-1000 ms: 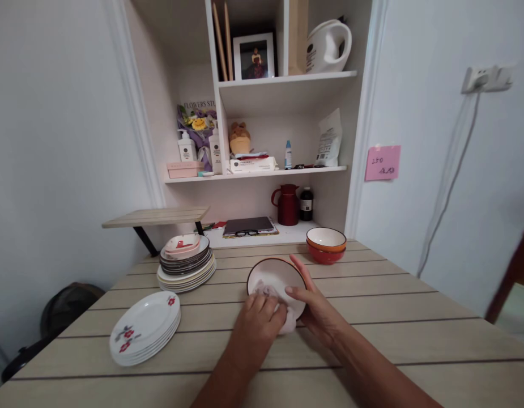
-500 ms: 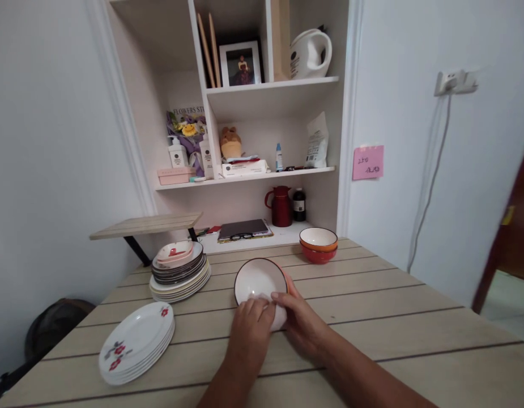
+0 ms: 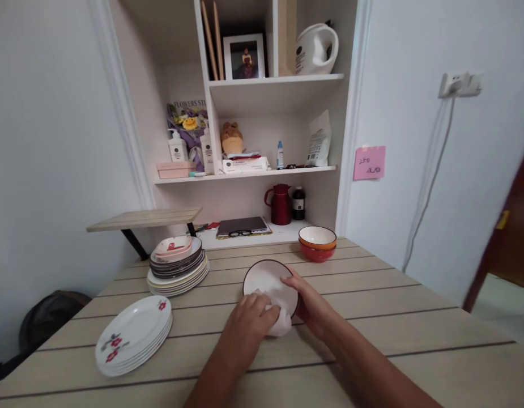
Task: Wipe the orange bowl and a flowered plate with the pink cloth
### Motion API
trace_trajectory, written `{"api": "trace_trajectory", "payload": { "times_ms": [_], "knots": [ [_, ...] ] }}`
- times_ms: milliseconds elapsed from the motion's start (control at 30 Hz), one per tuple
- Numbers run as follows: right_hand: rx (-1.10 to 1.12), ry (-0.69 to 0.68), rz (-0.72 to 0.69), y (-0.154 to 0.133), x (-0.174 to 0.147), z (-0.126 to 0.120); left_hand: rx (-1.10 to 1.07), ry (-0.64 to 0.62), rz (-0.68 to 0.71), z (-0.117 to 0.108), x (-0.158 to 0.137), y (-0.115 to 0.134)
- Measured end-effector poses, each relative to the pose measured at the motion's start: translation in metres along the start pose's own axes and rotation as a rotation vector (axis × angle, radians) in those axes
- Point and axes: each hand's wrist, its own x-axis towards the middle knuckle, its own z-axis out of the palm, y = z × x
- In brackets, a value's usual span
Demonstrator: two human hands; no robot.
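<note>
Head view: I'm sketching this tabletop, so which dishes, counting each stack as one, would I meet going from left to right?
Flowered white plates → mixed dish stack → held bowl → stacked orange and red bowls.

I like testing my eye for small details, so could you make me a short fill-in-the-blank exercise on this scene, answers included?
The left hand holds a pale cloth against a dark-rimmed ____ gripped by the right hand.
Of the two stacked bowls, the upper is ____ outside.
Printed red ____ decorate the white plate nearest the left hand.
The handwritten note's paper is ____.

Missing words: bowl; orange; flowers; pink.
</note>
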Motion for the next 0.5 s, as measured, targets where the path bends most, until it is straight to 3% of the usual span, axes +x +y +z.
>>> {"api": "trace_trajectory", "payload": {
  "times_ms": [133, 333, 500],
  "knots": [
    [0.034, -0.078, 0.022, -0.001, -0.004, -0.003, 0.053, 0.076, 0.033, -0.001, -0.002, 0.000],
    [0.095, -0.077, 0.019, -0.001, -0.009, 0.001, 0.100, 0.193, 0.022, 0.006, -0.001, 0.006],
    [0.199, -0.199, -0.042, 0.004, -0.014, 0.011, 0.073, 0.231, -0.075, 0.009, 0.001, 0.011]
  ]
}}
